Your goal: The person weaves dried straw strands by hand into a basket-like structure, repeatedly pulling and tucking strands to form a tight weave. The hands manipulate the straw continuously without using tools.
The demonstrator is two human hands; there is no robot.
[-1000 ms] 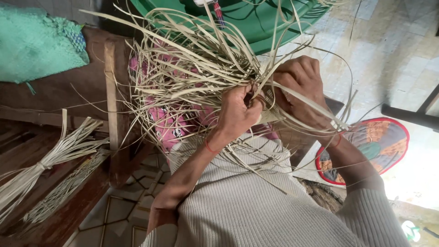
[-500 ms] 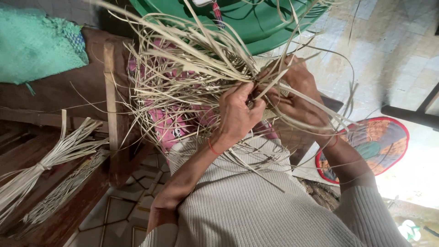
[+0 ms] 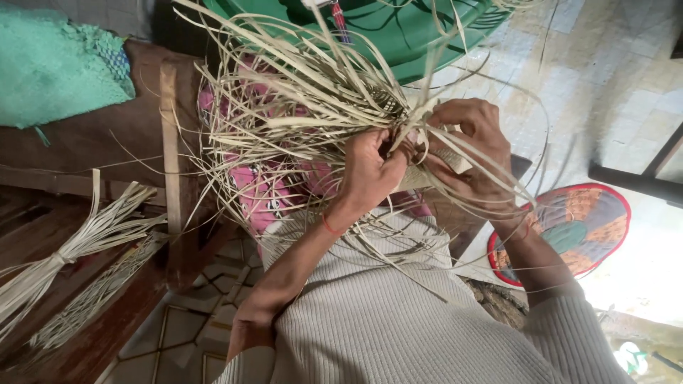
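Observation:
A loose tangle of pale straw strips (image 3: 299, 107) fans out from a partly woven straw piece (image 3: 420, 167) held over my lap. My left hand (image 3: 370, 171) is closed on strips at the woven edge, thumb and fingers pinched. My right hand (image 3: 473, 146) grips the woven piece and several strips from the other side, close to the left hand. Pink patterned cloth (image 3: 260, 188) lies under the strips. The middle of the weave is hidden by my fingers.
A tied bundle of straw strips (image 3: 67, 252) lies on a wooden bench (image 3: 107, 142) at the left, beside a teal knitted cloth (image 3: 57, 67). A green tub (image 3: 427, 35) stands at the top. A round colourful woven fan (image 3: 569, 231) lies on the tiled floor.
Both hands have shifted slightly along the woven edge and my right hand's fingers have regripped the strips. The loose strips have swung a little.

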